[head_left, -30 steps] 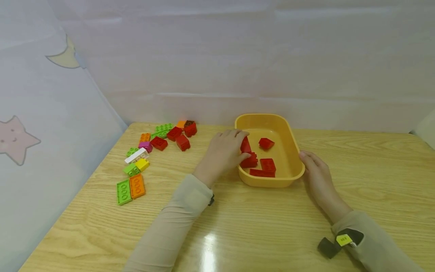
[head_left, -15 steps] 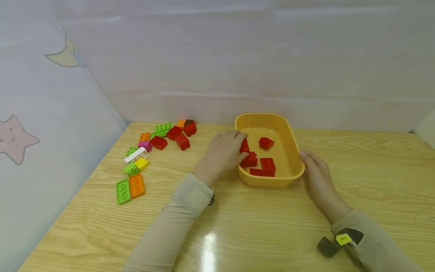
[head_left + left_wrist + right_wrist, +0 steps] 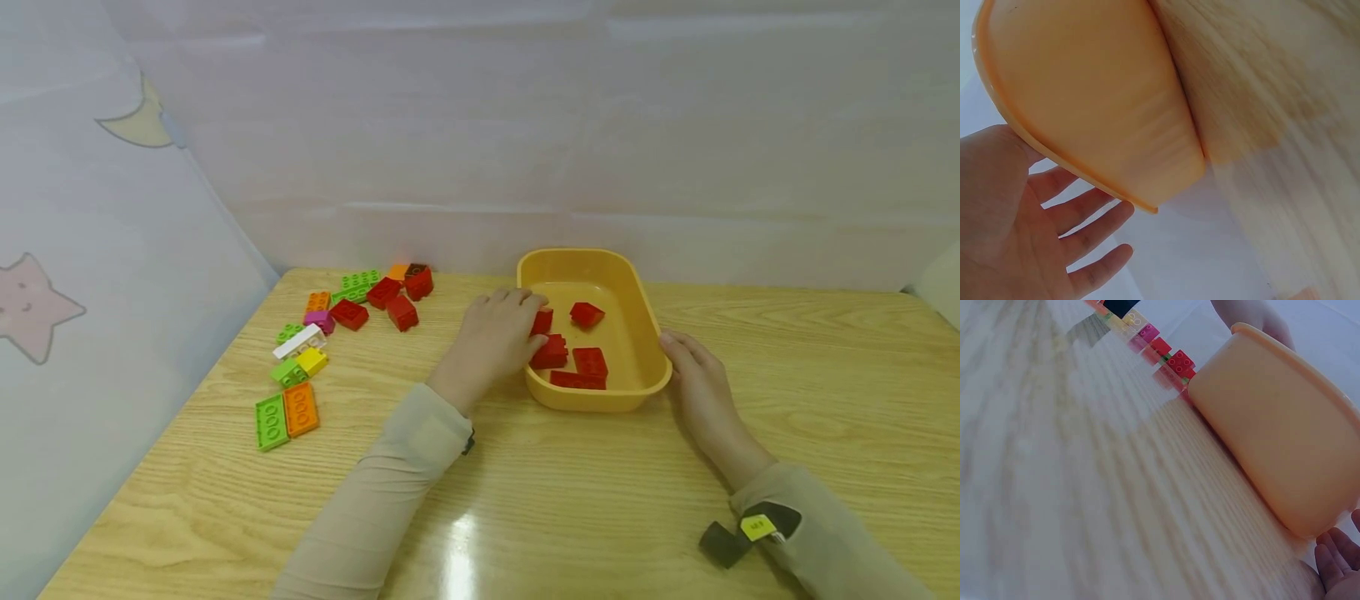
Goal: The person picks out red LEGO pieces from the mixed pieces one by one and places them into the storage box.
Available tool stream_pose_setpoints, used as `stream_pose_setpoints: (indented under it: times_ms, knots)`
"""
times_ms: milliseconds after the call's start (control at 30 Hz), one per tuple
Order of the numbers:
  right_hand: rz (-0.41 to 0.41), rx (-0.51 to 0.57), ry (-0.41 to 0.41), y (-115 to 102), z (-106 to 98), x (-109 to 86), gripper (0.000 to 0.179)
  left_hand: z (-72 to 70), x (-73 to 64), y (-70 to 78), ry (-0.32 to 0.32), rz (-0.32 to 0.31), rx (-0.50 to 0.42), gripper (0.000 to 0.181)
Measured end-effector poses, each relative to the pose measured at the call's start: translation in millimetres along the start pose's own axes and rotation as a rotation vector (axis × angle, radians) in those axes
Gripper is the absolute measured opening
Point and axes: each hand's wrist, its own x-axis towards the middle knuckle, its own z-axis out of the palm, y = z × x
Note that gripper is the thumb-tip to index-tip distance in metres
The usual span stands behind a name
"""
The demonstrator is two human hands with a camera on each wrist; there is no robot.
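Observation:
My left hand (image 3: pixel 495 332) reaches over the left rim of a yellow-orange plastic tray (image 3: pixel 588 402). Its thumb and index finger are inside, with a red toy brick (image 3: pixel 542 321) between them, partly hidden by the hand. In the left wrist view, the hand (image 3: pixel 1041 231) has its other fingers loosely extended beside the rim. Several red bricks lie in the tray, among them a studded one (image 3: pixel 550 352) by the thumb and a sloped one (image 3: pixel 587 314) farther back. My right hand (image 3: pixel 701 387) rests its fingers against the tray's near right corner, outside the wall.
Left of the tray, loose red bricks (image 3: pixel 402 313) lie near a magenta brick (image 3: pixel 320 322), a white piece (image 3: pixel 299 342) and a yellow brick (image 3: pixel 312 361). Closer in are flat green (image 3: pixel 271 422) and orange (image 3: pixel 302 409) plates. A pale cloth (image 3: pixel 465 125) hangs behind the wooden table (image 3: pixel 570 500).
The red brick between my left thumb and index finger has tilted slightly and shows less of itself above. Both hands and the tray stay nearly in place.

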Motion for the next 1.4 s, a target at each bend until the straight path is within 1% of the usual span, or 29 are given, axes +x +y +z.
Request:
stream_pose_setpoints:
  times_ms: [133,333,433,600,700,800,933,1133,1267,1400]
  knots:
    - [-0.002,-0.022,0.001,0.1,-0.3,-0.3,0.024,1.0,-0.1,-0.4,0.018,0.014,0.009,0.05]
    - [-0.007,-0.032,0.002,0.6,0.3,-0.7,0.026,-2.5,0.0,-5.4,0.085,0.05,-0.006,0.04]
    - [-0.012,0.001,0.0,1.0,1.3,-0.3,0.024,-6.4,0.4,-10.7,0.11,0.046,-0.005,0.039]
    - [-0.027,0.076,-0.013,1.9,2.7,0.8,0.021,-13.1,-0.4,-22.7,0.121,0.022,-0.046,0.039]
    - [-0.034,0.092,-0.017,2.2,3.1,1.1,0.021,-16.6,-0.7,-31.5,0.12,-0.003,-0.094,0.039]
    - [-0.038,0.094,-0.016,2.2,3.1,1.4,0.02,-18.7,-0.9,-40.2,0.113,-0.041,-0.099,0.04]
    - [-0.033,0.078,-0.004,1.9,2.8,1.5,0.02,-21.7,-2.9,-53.3,0.117,-0.078,-0.072,0.04]
    - [-0.023,0.06,-0.008,1.7,1.5,1.2,0.022,-20.8,-6.5,-73.3,0.141,-0.125,-0.103,0.042]
    - [-0.022,0.07,-0.018,1.6,0.8,1.0,0.023,-16.6,-7.5,-82.9,0.121,-0.17,-0.118,0.046]
    - [-0.03,0.087,-0.017,1.3,1.1,1.6,0.022,-12.4,-7.1,-89.8,0.083,-0.206,-0.095,0.047]
